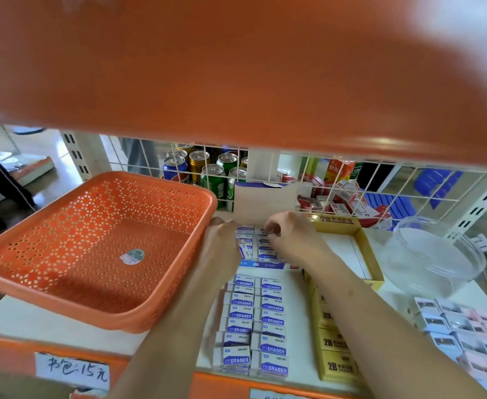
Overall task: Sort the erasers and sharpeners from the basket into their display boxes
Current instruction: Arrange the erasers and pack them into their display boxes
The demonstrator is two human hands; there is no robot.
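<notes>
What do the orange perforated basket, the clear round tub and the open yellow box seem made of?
Orange perforated basket: moulded plastic, slight sheen, regular hole pattern. Clear round tub: transparent plastic, probably; glossy, see-through walls. Open yellow box: printed cardboard, likely; thin folded walls, plain white inside.

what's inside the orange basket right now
Only a round sticker on the floor of the orange basket; no erasers or sharpeners show inside. The near rim hides a thin strip of floor along the front wall.
</notes>
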